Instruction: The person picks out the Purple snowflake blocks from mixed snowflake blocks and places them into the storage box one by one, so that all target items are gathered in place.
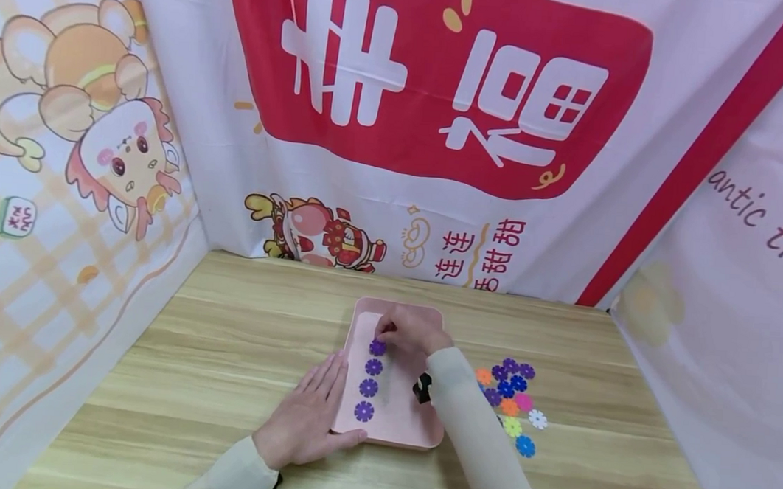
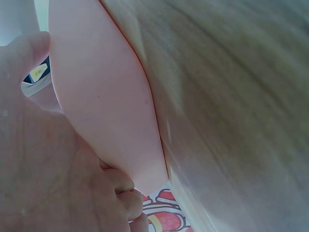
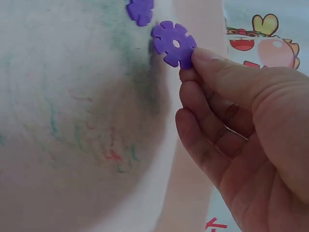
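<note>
A purple notched plastic disc (image 3: 175,43) is pinched between the thumb and fingers of my right hand (image 1: 407,330). That hand is over the far left part of a shallow pink tray (image 1: 404,443). Three more purple discs (image 1: 368,387) lie in a column on the tray's floor, running toward its near edge. My left hand (image 1: 304,421) rests against the tray's left side, fingers straight along the wall and thumb at the near left corner. In the left wrist view, the pink outer wall (image 2: 104,87) fills the space beside that hand.
Right of the tray, a loose group of discs lies on the wooden table (image 1: 227,339): purple, dark blue (image 1: 506,389), orange (image 1: 509,407), pink, yellow-green, white (image 1: 538,419) and blue (image 1: 525,446). Printed cloth hangs at the back (image 1: 369,155) and both sides. The right forearm crosses the tray's right edge.
</note>
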